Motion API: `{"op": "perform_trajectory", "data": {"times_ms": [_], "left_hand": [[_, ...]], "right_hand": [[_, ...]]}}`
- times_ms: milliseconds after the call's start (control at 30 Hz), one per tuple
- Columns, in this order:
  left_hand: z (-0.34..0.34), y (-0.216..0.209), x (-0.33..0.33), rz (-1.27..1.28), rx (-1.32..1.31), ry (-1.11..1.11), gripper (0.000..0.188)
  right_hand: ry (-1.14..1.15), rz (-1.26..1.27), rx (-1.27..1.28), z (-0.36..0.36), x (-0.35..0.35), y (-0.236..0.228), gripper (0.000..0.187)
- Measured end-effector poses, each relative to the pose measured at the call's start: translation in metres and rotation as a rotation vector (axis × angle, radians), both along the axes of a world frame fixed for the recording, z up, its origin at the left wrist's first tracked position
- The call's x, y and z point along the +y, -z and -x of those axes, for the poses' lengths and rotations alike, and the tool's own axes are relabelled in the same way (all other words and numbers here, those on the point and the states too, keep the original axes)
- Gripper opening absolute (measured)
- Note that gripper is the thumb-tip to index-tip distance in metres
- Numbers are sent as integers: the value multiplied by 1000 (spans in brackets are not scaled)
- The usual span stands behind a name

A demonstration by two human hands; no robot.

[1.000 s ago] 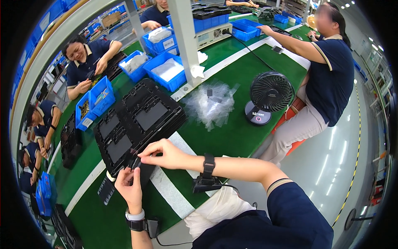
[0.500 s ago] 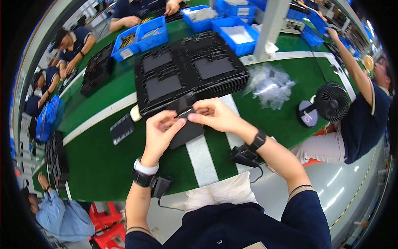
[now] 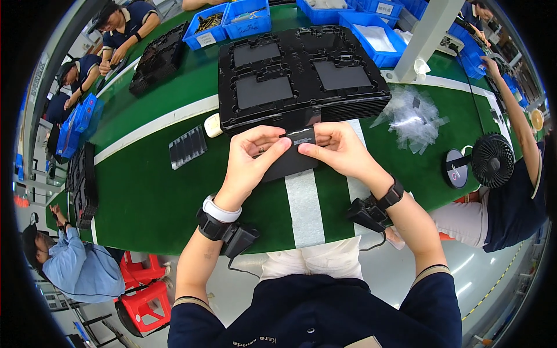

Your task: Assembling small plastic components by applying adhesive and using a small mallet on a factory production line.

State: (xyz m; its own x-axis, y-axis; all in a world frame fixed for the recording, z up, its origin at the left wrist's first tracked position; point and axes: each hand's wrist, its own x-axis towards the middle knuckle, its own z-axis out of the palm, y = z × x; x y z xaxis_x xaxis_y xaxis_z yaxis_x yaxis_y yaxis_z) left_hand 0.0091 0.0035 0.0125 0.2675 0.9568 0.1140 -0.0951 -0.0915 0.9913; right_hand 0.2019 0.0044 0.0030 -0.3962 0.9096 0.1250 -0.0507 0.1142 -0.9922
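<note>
My left hand [image 3: 250,161] and my right hand [image 3: 343,152] hold a small flat black rectangular piece [image 3: 301,138] between them, thumbs on its near face and fingers behind. Pale print shows on that face, and a bright glint runs along its upper left edge. Both hands are closed in a pinch. Under them, a larger flat black panel [image 3: 290,168] lies on the green table, partly covered by my hands. Just beyond stands a stack of black moulded trays [image 3: 301,107], whose top tray has several dark grey rectangular panels in its recesses.
Left of my hands lie a sheet with dark strips [image 3: 188,148] and a small cream-white object [image 3: 213,124]. A heap of clear plastic film [image 3: 415,119] and a black fan [image 3: 492,160] are to the right. Blue bins [image 3: 246,26] line the back. Other people sit around.
The small black piece has turned so its printed face shows, and both hands now grip it farther apart. The view has shifted, so the table things appear farther right.
</note>
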Motion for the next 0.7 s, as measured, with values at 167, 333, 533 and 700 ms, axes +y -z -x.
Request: {"op": "perform_trajectory", "data": {"times_ms": [167,333,533,700], "left_hand": [[-3,-2,-2,-14,7,-19,14],[-7,4,-2,-362,69,-210,6],[-4,4,1,-277,68,-64,13],[15,-7,9,110,0,167,16]], "right_hand": [[45,-41,-18,3,-2,-2,16],[176,-80,-183,9,-8,-2,17],[167,-138,-161,5,-2,5,16],[-125,25,-13,-3,3,-4,18]]}}
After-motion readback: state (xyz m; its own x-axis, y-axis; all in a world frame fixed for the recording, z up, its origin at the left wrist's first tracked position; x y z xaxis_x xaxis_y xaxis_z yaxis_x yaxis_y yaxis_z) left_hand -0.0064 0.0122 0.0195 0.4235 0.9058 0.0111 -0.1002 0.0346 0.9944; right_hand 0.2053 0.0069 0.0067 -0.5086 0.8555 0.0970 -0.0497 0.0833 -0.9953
